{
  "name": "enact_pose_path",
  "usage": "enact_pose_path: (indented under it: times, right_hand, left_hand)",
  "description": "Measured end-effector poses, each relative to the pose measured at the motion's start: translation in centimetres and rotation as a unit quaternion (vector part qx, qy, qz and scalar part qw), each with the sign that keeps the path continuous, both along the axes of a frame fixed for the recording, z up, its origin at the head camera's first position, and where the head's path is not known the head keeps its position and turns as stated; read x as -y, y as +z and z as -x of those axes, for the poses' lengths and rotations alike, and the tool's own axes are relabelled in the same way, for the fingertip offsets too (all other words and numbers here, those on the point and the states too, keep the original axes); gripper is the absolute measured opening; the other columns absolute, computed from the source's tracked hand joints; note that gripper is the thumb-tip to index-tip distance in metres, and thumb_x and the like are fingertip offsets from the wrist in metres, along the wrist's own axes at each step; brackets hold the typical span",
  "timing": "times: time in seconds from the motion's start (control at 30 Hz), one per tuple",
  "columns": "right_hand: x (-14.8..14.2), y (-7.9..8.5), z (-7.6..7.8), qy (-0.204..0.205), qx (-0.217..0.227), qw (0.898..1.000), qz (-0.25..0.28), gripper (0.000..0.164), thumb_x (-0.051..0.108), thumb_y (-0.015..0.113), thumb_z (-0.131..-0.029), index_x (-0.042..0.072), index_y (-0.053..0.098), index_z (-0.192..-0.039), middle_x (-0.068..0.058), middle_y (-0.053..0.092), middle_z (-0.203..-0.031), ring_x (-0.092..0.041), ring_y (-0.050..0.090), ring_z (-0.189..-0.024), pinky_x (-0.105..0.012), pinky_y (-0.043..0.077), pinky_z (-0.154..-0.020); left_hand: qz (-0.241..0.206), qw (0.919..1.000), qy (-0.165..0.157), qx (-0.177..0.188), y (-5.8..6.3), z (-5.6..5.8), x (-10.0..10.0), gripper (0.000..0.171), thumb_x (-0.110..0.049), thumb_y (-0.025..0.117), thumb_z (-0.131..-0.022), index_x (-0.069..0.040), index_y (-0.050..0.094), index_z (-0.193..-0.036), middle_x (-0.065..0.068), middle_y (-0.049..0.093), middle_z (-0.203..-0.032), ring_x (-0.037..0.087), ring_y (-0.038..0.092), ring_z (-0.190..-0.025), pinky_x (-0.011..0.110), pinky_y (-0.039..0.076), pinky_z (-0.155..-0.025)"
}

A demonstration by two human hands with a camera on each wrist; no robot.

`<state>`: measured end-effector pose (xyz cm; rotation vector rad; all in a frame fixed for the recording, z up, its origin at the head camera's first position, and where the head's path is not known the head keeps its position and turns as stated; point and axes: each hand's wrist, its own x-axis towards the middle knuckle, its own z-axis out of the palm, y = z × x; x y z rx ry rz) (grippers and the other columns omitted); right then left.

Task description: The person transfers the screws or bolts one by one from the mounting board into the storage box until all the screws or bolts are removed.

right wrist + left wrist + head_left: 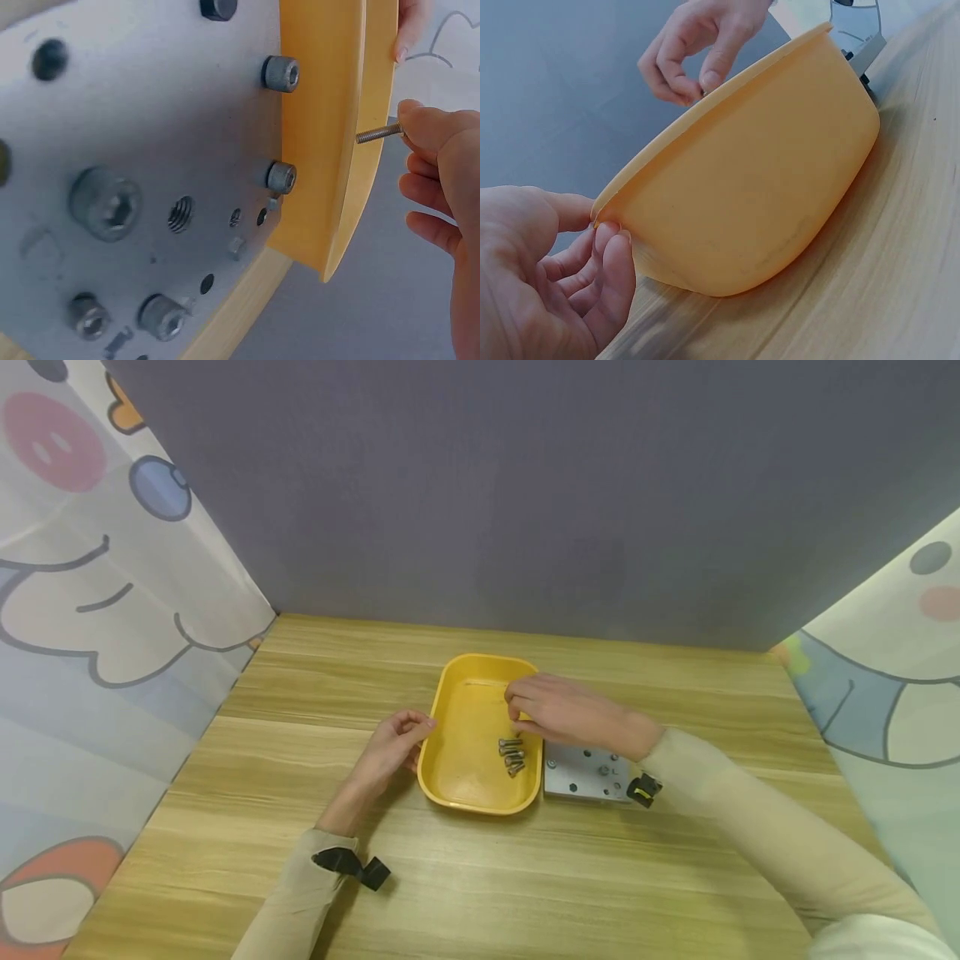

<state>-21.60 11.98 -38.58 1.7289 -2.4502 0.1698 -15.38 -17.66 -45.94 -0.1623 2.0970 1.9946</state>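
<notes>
A yellow plastic tray [459,789] stands on the table, and several metal screws [512,753] lie inside it toward its right side. My left hand [390,747] pinches the tray's left rim between thumb and fingers, as the left wrist view shows close up. Over the tray's right side, my right hand [558,710] holds a small threaded screw [379,134] between thumb and fingertips. Its shank points out of the grip; the head is mostly hidden. Beside the tray, partly under the right forearm, lies a metal plate [150,142] with holes and socket-head screws [109,202] set in it.
The wood-grain table [480,885] runs to a dark grey panel [480,502] at the back. Cartoon-printed curtains [90,635] hang at the left and right. A black strap with a small device [352,864] sits on the left wrist, another device [643,789] on the right.
</notes>
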Motion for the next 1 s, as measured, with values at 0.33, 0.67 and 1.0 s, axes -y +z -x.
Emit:
enact_pose_path:
  times: [0.33, 0.67, 1.0]
  right_hand:
    - [1.1, -0.3, 0.5, 0.009, 0.008, 0.999, -0.035, 0.009, 0.019, 0.072, -0.099, 0.011, 0.067, -0.100, 0.000, 0.061, -0.103, -0.018, 0.060, -0.097, -0.035, 0.054, -0.092]
    - [2.6, -0.7, 1.0, 0.017, -0.002, 0.995, -0.103, 0.017, 0.028, 0.068, -0.102, 0.014, 0.063, -0.093, 0.003, 0.053, -0.097, -0.014, 0.052, -0.089, -0.031, 0.049, -0.083]
    - [3.8, -0.4, 0.8, 0.039, -0.061, 0.983, -0.170, 0.019, 0.026, 0.062, -0.105, 0.011, 0.066, -0.094, 0.000, 0.057, -0.098, -0.016, 0.054, -0.088, -0.033, 0.051, -0.085]
  left_hand:
    - [0.008, 0.9999, -0.001, -0.009, 0.2, -0.1, -0.1, 0.030, -0.019, 0.064, -0.103, 0.006, 0.056, -0.117, 0.005, 0.064, -0.086, 0.009, 0.056, -0.054, 0.023, 0.051, -0.047]
    - [0.023, 0.9996, 0.007, -0.018, 0.3, -0.2, -0.2, 0.029, -0.017, 0.064, -0.103, 0.008, 0.057, -0.116, 0.008, 0.061, -0.087, 0.009, 0.053, -0.052, 0.022, 0.051, -0.045]
    - [0.026, 0.9994, 0.003, -0.023, 0.2, -0.2, -0.2, 0.029, -0.017, 0.064, -0.103, 0.008, 0.056, -0.116, 0.006, 0.061, -0.086, 0.008, 0.052, -0.052, 0.021, 0.050, -0.045]
